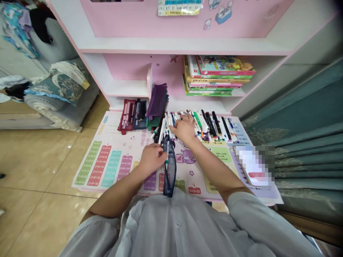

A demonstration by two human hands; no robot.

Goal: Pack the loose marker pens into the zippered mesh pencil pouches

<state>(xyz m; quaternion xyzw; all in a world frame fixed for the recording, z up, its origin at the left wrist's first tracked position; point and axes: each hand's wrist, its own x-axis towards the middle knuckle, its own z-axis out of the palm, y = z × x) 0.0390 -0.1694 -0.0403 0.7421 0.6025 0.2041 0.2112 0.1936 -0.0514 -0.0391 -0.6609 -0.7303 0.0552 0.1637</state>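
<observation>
A long navy mesh pencil case [169, 175] lies in front of my body, with a white-and-green pen showing inside it. My left hand [153, 158] is closed on the left edge of this case, thumb and fingers near its opening. My right hand [184, 129] rests palm down over the row of markers [211, 123], its fingers apart and touching several white pens; what lies under the palm is hidden. Some white and black pens [161, 130] lie loose between my two hands, just beyond the case.
At the back left stand a red pencil case [125, 121] of pink pens, a dark blue one [139, 113] and stacked purple and green cases [157, 100]. Books [218, 76] fill part of the shelf. A phone [250, 166] lies on the right of the printed desk mat [107, 157].
</observation>
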